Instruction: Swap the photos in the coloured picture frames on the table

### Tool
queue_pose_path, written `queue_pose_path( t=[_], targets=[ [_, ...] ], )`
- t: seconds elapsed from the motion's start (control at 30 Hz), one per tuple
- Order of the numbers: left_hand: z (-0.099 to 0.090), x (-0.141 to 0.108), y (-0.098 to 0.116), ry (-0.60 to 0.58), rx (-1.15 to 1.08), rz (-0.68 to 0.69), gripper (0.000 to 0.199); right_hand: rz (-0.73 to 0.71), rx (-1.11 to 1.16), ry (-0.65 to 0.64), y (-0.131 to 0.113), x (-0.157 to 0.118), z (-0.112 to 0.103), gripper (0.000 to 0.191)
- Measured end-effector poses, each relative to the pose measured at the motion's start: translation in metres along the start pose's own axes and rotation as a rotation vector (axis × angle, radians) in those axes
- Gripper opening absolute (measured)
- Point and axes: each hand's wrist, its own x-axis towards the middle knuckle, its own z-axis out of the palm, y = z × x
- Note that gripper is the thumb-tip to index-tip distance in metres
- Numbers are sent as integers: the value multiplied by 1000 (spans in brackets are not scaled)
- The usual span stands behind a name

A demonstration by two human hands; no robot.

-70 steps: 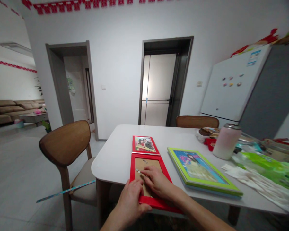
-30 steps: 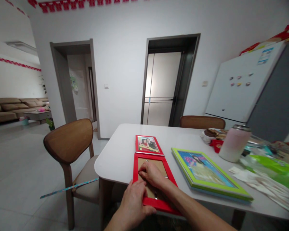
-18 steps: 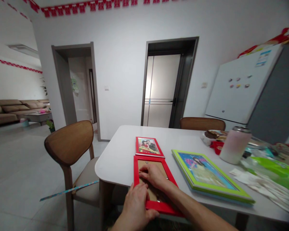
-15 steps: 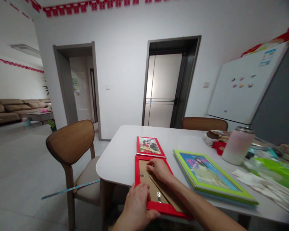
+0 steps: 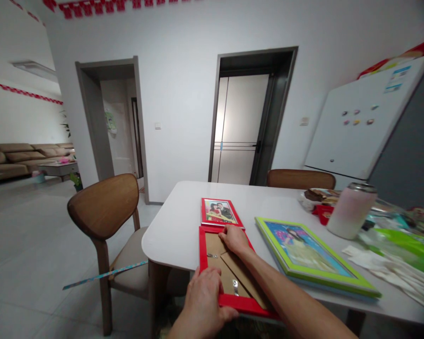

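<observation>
A red picture frame (image 5: 202,245) lies back side up at the table's near edge, its brown backing board (image 5: 226,273) and metal clips showing. My left hand (image 5: 205,299) grips the frame's near left corner, thumb on the near edge. My right hand (image 5: 235,239) is closed at the backing's far end, fingertips bent down; what they pinch, if anything, is hidden. Beyond it, touching, lies a smaller red frame with a photo of two people (image 5: 219,212). A green frame with a photo (image 5: 314,254) rests to the right on another flat item.
On the white table (image 5: 173,226), a pink and white bottle (image 5: 351,212), white cloth (image 5: 392,273) and green plastic packaging (image 5: 410,247) sit at the right. One wooden chair (image 5: 106,202) stands left, another (image 5: 300,179) behind the table. A patterned strip (image 5: 106,274) crosses the left chair.
My right hand has shifted slightly right and away from me over the backing. My left hand keeps its hold on the frame. The camera view has moved a little.
</observation>
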Motion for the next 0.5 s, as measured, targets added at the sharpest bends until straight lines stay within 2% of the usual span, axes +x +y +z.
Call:
queue_pose_path(
  t=[0.17,0.3,0.37,0.5],
  targets=[
    [0,0,-2,-18,-14,10,52,-41,81,12,2,1,-11,22],
    [0,-2,-6,-3,-39,54,45,-102,174,23,18,-11,-39,29],
    [-3,-3,-5,17,-59,70,41,-101,293,41,31,-25,-52,30],
    [-13,-5,2,80,-139,51,27,107,743,150,51,-62,-64,42]
  ],
)
